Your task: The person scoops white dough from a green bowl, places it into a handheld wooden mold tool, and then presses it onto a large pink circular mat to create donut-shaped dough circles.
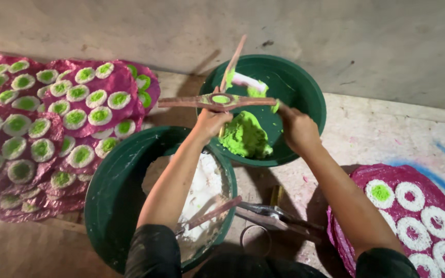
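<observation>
Holding a wooden mould bar [217, 101] level over a green basin [305, 87], the left hand [211, 122] is closed around the bar just under its round middle opening, which is filled with green paste. The right hand [295, 126] grips the bar's other end, fingers wrapped over the tip and smeared with green. A thin wooden stick [233, 62] stands slanted behind the bar, its lower end near the ring; whether the left hand also pinches it cannot be told.

Below the bar, inside the basin, lies a heap of bright green paste [245, 136], with a white lump [247, 81] nearer the far wall. Closer to the person sits a second green basin [109, 195] holding white paste [204, 185], and another wooden stick [215, 212] leans on its rim. Just right of it, on the floor, rests a metal tool [274, 213] with a ring beneath it.

At the far left, pink sheets [52, 128] are stacked, covered with white rings that have green centres. At the lower right, another pink sheet [366, 177] carries white rings, only one filled green [380, 193].
</observation>
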